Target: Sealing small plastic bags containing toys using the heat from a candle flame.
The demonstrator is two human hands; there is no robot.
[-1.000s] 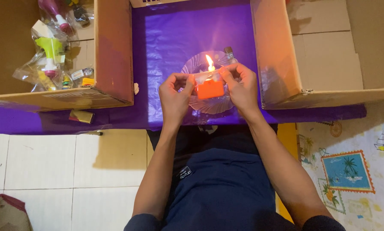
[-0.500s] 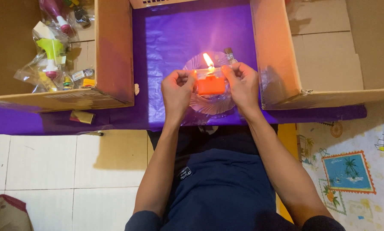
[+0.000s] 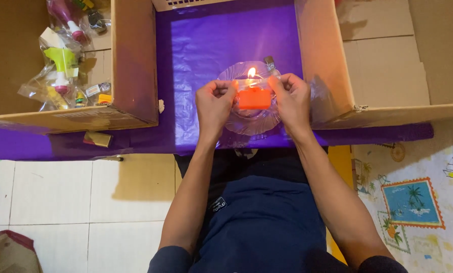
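A clear glass dish [image 3: 257, 126] sits on the purple sheet [image 3: 211, 45] right in front of me. An orange candle block [image 3: 254, 99] stands in it, and its flame [image 3: 252, 73] burns at the top. My left hand [image 3: 214, 103] and my right hand [image 3: 293, 96] are on either side of the candle, fingers pinched. Between them they hold what looks like a thin clear plastic piece [image 3: 254, 85], stretched close to the flame. Its edges are hard to make out.
An open cardboard box [image 3: 135, 60] on the left holds bagged spray bottles [image 3: 60, 65] and small items. Another cardboard box [image 3: 378, 65] stands on the right. A small metal thing [image 3: 270, 63] lies behind the dish. A gold packet [image 3: 97, 138] lies near the sheet's front edge.
Both hands have stayed at the candle, shifting only slightly to the right. The flame keeps burning.
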